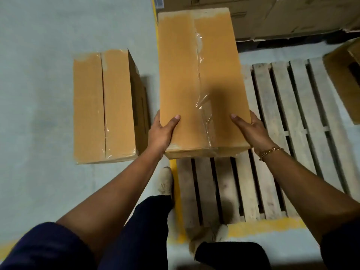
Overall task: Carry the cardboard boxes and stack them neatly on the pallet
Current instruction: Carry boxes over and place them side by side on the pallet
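Long tan cardboard box, top seam running away from the viewer, with clear tape peeling loose and crinkled along it. It sits over the left part of a grey, weathered wooden slat pallet, its left edge roughly above the pallet's left side. Whether its underside touches the slats cannot be told.

Left hand grips the box's near-left corner: thumb flat on the top face, fingers wrapped down the side and out of sight. Right hand mirrors it at the near-right corner, thumb on top and fingers hidden beyond the edge. A gold chain bracelet sits on the right wrist. Both forearms are bare, with dark blue sleeves at the bottom of the view.

A second tan cardboard box, of similar shape and with a taped seam, stands on the pale grey-green concrete floor to the left, well apart from the pallet.

A yellow painted floor line runs along the pallet's near edge and up its left side. One light-coloured shoe is beside that line.

More brown cartons are stacked at the far side. Another cardboard box is partly in view at the right edge, near the pallet's far-right corner.
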Tool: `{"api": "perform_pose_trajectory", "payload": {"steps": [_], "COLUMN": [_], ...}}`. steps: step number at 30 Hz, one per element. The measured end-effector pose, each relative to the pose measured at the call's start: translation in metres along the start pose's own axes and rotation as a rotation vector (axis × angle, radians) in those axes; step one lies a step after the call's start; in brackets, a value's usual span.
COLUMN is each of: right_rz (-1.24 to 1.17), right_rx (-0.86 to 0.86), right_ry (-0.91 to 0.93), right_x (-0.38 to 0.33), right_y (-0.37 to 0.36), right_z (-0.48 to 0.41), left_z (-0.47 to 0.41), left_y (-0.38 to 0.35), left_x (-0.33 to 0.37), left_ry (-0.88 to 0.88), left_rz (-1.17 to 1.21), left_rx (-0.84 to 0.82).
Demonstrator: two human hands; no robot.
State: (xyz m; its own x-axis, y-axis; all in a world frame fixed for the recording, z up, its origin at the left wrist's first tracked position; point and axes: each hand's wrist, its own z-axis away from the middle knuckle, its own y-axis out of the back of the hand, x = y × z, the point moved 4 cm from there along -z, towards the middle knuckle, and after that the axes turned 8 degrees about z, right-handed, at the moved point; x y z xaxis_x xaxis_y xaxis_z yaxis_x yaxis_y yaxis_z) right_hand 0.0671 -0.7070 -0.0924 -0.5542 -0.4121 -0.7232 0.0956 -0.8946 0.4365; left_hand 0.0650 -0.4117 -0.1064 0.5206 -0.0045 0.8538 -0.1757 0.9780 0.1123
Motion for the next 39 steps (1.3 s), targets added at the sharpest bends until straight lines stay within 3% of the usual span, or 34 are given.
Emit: {"api": "perform_pose_trajectory", "payload": {"steps": [9,19,39], "right_rz": [0.034,0.064,0.036], "right_rx": [-0.016,0.007,0.012], "right_ry": [0.094,0.193,0.272], "right_x": [0.064,0.120,0.176], "right_y": [-0.057,-0.091,-0.112], "right_z": [-0.135,-0.210,-0.241], "left_z": [-0.119,-0.196,-0.205], "left_y": [-0.021,-0.035,-0.048], "left_x": [-0.094,-0.162,-0.225], "left_ry": [-0.039,-0.150,-0.187], "left_rz": [-0.077,-0.054,-0.008], "left_rx": [0.049,0.064,0.075]}}
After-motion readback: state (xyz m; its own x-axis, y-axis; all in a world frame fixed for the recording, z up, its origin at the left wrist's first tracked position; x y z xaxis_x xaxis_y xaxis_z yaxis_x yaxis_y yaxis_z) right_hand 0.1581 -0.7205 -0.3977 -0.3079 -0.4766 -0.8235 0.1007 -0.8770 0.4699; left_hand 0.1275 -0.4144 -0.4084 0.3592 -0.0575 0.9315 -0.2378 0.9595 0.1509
